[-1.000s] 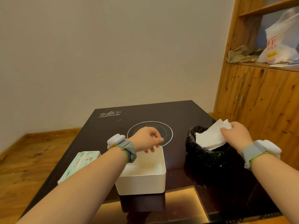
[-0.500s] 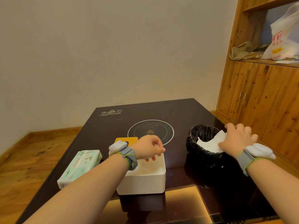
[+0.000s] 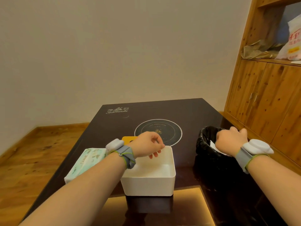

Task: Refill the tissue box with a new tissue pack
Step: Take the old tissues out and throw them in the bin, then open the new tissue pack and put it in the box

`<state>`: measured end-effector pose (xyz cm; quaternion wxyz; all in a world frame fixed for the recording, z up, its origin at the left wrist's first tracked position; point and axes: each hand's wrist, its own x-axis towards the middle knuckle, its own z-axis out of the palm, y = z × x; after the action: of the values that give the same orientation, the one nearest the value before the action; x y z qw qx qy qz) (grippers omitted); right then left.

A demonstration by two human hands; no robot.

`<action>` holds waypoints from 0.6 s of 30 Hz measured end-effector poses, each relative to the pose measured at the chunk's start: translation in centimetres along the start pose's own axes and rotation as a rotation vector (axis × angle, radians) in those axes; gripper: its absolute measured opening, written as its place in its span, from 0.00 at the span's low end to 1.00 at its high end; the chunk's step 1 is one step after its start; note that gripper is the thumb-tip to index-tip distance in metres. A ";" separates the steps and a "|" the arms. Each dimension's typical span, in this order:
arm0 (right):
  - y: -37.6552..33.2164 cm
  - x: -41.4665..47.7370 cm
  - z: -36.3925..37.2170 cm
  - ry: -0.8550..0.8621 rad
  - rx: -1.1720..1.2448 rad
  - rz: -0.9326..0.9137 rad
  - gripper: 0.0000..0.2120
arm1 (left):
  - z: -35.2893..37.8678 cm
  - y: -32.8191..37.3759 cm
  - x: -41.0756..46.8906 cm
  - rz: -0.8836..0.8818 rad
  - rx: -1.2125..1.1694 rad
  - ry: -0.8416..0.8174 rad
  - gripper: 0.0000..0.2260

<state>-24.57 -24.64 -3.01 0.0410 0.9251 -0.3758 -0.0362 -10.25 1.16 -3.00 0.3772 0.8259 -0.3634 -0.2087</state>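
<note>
The white tissue box (image 3: pixel 147 185) stands open near the table's front edge, and I see nothing in it. My left hand (image 3: pixel 147 145) curls over its far rim, thumb and forefinger pinched on the edge and the other fingers inside. The new tissue pack (image 3: pixel 86 161), pale green with a leaf print, lies left of the box, partly behind my left forearm. My right hand (image 3: pixel 228 141) reaches down into the black-lined bin (image 3: pixel 206 148) and presses on white paper (image 3: pixel 213 143). Its fingertips are hidden in the bin.
A yellow lid (image 3: pixel 128 139) lies just behind my left wrist. The dark glossy table (image 3: pixel 187 111) has a round cooker ring (image 3: pixel 158 131) at its middle. A wooden cabinet (image 3: pixel 267 98) stands close on the right, with bags on its shelf.
My right hand carried the white paper from above the bin down into it. The view shifted right a little. My left hand stayed on the box rim.
</note>
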 end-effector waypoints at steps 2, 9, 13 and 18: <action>-1.7 -0.2 -1.2 0.170 0.071 -0.049 0.10 | -1.8 -0.6 0.0 -0.008 -0.048 0.106 0.04; -10.0 -2.3 -3.9 0.099 0.755 -0.353 0.08 | -9.9 -4.5 -1.3 -0.149 0.078 0.347 0.04; -13.4 -4.0 -3.4 -0.339 0.569 -0.437 0.18 | -12.8 -7.6 -3.0 -0.336 0.247 0.358 0.05; -15.4 -4.5 -1.8 -0.376 0.435 -0.467 0.17 | -13.5 -10.6 -4.8 -0.610 0.474 0.248 0.14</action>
<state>-16.95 -10.41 -2.64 -0.2359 0.9501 -0.1543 -0.1333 -0.34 15.92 -2.44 0.1379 0.9788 -0.0915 -0.1203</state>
